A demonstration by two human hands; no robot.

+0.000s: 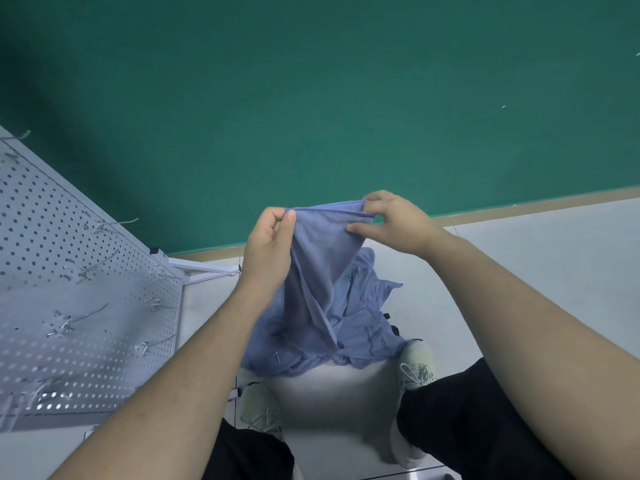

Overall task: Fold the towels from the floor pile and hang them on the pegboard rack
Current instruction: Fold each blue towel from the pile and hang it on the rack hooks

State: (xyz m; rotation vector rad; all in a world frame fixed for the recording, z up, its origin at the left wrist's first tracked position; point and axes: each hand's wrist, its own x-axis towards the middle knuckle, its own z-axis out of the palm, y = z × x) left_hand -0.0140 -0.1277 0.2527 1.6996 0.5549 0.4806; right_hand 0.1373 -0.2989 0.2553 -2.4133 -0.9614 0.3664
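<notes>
Both hands are holding up a blue towel [320,258] by its top edge: the left hand [268,247] is pinching one corner and the right hand [393,221] is pinching the other. The towel is hanging down over the pile of blue towels [360,327] on the floor [536,271], between two pale shoes. The white pegboard rack [79,289] is standing at the left, its metal hooks [78,318] sticking out.

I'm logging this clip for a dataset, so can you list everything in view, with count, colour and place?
held towel: one, blue, pinched at its top edge, hanging mid-frame
towel pile: count unclear, blue, on the floor below the held towel
pegboard rack: one, white, left, no towels on the part in view
metal hooks: several, silver, on the pegboard
wall: one, green, behind
floor: pale grey
shoes: two, whitish, at the pile's near edge
trousers: black, bottom
left hand: pinches the towel's left corner
right hand: pinches the towel's right corner
</notes>
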